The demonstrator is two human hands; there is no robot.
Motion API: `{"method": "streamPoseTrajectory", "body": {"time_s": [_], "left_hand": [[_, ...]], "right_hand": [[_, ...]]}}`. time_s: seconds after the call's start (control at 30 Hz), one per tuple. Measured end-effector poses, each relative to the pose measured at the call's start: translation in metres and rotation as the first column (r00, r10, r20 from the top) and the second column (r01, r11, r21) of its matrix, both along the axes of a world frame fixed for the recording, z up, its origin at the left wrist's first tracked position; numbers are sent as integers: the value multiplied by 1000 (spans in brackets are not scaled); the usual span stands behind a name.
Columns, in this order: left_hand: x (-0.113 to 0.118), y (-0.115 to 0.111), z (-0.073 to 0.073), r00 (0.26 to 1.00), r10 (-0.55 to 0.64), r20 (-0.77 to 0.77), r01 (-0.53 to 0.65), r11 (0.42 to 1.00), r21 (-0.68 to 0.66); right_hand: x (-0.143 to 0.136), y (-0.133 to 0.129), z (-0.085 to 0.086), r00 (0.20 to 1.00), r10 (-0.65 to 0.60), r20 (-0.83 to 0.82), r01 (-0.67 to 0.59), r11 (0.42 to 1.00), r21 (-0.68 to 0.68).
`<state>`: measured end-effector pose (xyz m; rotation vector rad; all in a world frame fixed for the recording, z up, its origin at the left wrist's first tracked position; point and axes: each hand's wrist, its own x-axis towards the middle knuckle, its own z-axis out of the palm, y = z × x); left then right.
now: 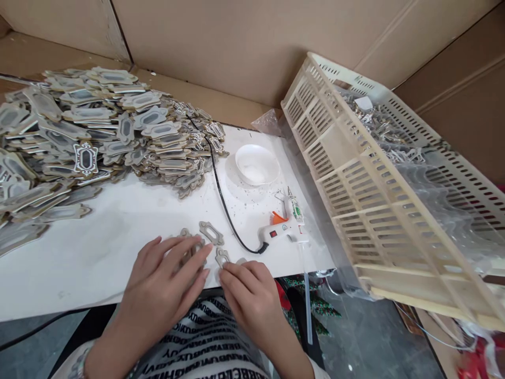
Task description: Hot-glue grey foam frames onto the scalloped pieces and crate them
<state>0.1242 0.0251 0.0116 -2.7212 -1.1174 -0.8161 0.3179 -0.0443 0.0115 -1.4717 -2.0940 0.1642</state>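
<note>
My left hand (168, 276) lies with fingers stretched out over a few small grey frame-shaped plates (185, 231), which it partly covers. Beside it, my right hand (250, 289) has its fingertips closed on the near end of a small ornate frame plate (223, 256) at the table's front edge. Another frame plate (211, 233) with an open middle lies flat just beyond both hands. To the right rests a white hot glue gun (282, 230) with an orange trigger, a glue stick (307, 300) sticking out past the table edge.
A big pile of frame plates (118, 131) covers the back left of the white table (118, 247). A white bowl (257, 165) stands behind the glue gun's black cord (221, 195). At right leans a cream plastic crate (335, 179) holding metallic pieces and clear plastic.
</note>
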Motion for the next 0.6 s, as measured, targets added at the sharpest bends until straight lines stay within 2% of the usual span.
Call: {"method": "streamPoseTrajectory", "body": {"time_s": [0.1, 0.17, 0.3, 0.4, 0.5, 0.6], "left_hand": [[12, 2, 0, 996, 19, -84, -17, 999, 30], [15, 4, -2, 995, 29, -92, -27, 1000, 15], [12, 4, -4, 1000, -17, -15, 17, 999, -42], [10, 1, 0, 995, -90, 54, 94, 993, -77], [2, -5, 4, 988, -100, 120, 114, 987, -111], [-21, -10, 5, 982, -28, 187, 56, 988, -145]], "right_hand": [[2, -5, 1, 1000, 14, 10, -14, 1000, 0], [5, -7, 1, 1000, -23, 17, 23, 1000, 18], [9, -6, 0, 989, -145, 11, 144, 988, 59], [5, 1, -1, 987, -159, 22, 158, 986, 62], [-3, 9, -2, 991, -126, 55, 123, 991, 56], [-11, 14, -3, 992, -116, 55, 111, 989, 93]]}}
